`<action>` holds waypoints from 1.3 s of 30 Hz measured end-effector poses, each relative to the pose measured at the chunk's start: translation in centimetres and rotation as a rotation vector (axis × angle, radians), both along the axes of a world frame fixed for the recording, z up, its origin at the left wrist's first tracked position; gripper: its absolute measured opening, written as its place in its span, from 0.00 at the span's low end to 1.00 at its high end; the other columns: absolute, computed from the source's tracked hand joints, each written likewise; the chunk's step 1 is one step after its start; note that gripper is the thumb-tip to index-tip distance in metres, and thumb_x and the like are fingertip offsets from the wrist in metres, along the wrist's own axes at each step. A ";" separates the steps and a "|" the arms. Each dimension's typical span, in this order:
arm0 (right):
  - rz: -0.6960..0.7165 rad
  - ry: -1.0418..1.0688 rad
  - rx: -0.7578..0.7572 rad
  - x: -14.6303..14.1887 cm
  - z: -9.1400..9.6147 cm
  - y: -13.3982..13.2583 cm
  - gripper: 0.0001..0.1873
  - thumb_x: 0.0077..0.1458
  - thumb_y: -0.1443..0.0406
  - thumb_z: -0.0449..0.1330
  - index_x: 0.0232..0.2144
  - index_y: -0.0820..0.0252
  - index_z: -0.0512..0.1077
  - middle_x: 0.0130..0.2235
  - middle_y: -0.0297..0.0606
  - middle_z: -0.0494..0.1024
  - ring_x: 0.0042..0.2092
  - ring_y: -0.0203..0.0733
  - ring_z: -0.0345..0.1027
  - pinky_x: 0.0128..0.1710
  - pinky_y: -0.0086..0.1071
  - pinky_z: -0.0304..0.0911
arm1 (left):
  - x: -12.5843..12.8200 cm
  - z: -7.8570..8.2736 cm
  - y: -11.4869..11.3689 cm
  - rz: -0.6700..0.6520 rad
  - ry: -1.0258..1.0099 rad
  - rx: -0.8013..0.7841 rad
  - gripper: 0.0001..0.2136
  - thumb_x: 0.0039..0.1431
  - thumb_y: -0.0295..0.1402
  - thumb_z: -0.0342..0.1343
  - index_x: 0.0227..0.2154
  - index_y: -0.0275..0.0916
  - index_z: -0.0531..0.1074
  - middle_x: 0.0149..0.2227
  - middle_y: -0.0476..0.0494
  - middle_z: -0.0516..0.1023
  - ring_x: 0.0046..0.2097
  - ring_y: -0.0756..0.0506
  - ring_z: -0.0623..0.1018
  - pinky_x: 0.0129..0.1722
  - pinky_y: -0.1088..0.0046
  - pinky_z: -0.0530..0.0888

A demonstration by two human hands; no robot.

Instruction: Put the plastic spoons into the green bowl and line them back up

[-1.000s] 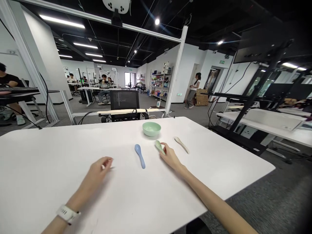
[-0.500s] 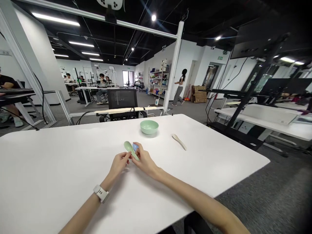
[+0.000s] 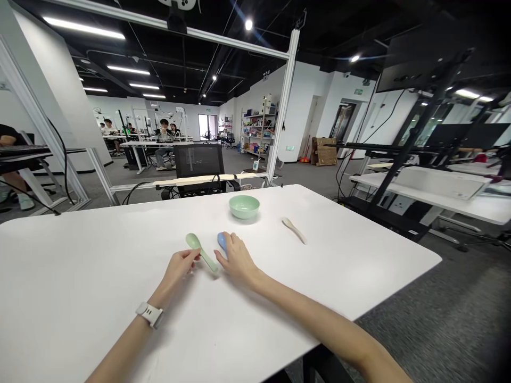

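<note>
From where I stand, the single head view looks down on a white table (image 3: 351, 255) with two bare forearms reaching in from the bottom edge. The left hand (image 3: 181, 267) is half curled, its fingertips (image 3: 195, 255) against the handle of a pale green spoon (image 3: 194, 242), which slants across the table toward the right hand. I can't tell whether that's a firm grip. The right hand (image 3: 237, 260) is loosely arched over a blue spoon (image 3: 221, 241), hiding most of it; only the bowl end shows at about 11 o'clock from the knuckles, so how it's held is hard to make out.

At 12 o'clock from the hands sits a pale green bowl (image 3: 244, 206); a cream spoon (image 3: 294, 230) lies at about 2 o'clock, well clear of both hands. The wristwatch (image 3: 149, 314) on the left wrist shows no legible writing. Far off at 12 o'clock stands a loaded shelving rack (image 3: 257, 125), its labels too small to read, and the green wall sign (image 3: 358, 91) at 1 o'clock is also unreadable.
</note>
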State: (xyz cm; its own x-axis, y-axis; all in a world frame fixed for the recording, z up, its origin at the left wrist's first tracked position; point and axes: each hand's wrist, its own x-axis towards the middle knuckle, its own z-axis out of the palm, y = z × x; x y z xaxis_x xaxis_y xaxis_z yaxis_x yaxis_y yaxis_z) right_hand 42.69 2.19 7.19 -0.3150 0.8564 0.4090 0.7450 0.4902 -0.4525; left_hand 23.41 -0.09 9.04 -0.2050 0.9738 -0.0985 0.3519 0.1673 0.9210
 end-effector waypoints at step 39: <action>-0.240 -0.089 -0.190 13.2 -1.4 3.2 0.25 0.70 0.66 0.53 0.67 0.66 0.64 0.39 0.44 0.82 0.42 0.49 0.78 0.44 0.35 0.64 | 7.7 -1.8 3.3 -0.081 0.783 0.086 0.18 0.68 0.37 0.44 0.29 0.43 0.78 0.38 0.35 0.88 0.47 0.33 0.81 0.44 0.61 0.65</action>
State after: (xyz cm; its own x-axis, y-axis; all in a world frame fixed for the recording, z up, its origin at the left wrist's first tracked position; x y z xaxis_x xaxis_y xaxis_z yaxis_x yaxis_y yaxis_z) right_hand 55.86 5.40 5.83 -0.1224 0.9690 0.2145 0.8700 0.2087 -0.4466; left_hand 31.11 3.19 7.26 -0.1120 0.9863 0.1211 0.9112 0.0534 0.4085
